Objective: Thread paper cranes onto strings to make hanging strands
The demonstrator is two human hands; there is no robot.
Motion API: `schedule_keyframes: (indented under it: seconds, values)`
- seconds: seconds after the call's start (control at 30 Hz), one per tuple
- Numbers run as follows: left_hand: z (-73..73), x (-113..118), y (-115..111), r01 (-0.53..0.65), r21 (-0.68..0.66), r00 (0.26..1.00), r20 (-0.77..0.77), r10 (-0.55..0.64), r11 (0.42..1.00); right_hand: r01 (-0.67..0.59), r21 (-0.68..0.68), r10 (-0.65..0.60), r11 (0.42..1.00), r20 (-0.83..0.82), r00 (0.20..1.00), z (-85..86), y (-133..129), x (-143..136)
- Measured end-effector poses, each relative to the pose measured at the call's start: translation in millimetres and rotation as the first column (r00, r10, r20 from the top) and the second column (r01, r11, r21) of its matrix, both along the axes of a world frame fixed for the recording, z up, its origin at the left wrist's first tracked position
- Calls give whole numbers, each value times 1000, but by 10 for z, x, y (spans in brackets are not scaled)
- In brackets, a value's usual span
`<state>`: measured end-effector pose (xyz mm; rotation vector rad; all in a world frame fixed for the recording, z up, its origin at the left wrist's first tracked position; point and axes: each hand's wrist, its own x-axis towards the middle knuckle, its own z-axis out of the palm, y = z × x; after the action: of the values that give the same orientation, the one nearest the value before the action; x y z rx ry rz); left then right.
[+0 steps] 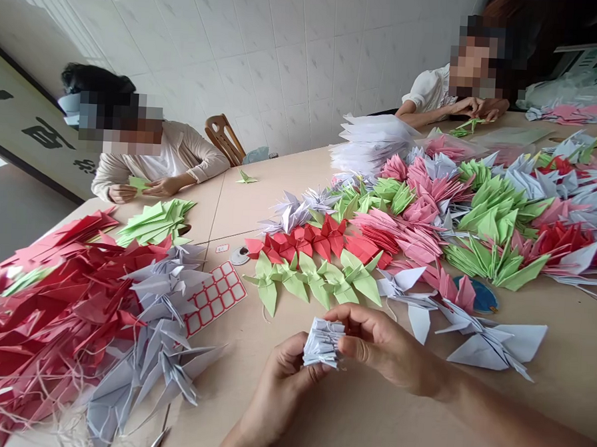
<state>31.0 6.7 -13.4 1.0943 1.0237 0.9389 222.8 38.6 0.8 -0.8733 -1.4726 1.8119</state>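
Note:
A small stack of folded white paper pieces [323, 343] is held low over the table between my two hands. My left hand [283, 376] grips its lower left side, thumb and fingers closed round it. From the right, my right hand [380, 341] pinches its edge with thumb and fingers. Just beyond lie a row of light green paper cranes [320, 278] and a row of red paper cranes [300, 240]. White paper cranes [487, 333] rest right of my right hand, and one reaches close to its fingers.
Red folded paper [53, 324] with loose strings fills the left side, beside grey-white cranes [162, 350] and a red-bordered label sheet [214, 299]. Scissors [157, 441] lie at the front edge. Mixed cranes [499, 207] pile up right. Two people [167, 150] fold green paper across the table.

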Motion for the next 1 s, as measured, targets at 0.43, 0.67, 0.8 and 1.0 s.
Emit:
schedule_keyframes:
  seconds: [0.43, 0.67, 0.8, 1.0]
  values:
    - [-94, 33, -36, -106, 84, 985, -130, 116, 991, 119, 871, -409, 476, 100, 907, -72, -116, -74]
    - [-30, 48, -21, 26, -150, 970, 241, 12, 988, 124, 872, -313, 473, 35, 949, -46, -130, -59]
    - [-49, 22, -51, 101, -170, 932, 360, -34, 980, 145, 876, -358, 459, 33, 933, -10, -131, -58]
    - [-15, 25, -62, 49, -122, 928, 372, 0, 991, 139, 876, -385, 462, 56, 921, 26, -127, -61]
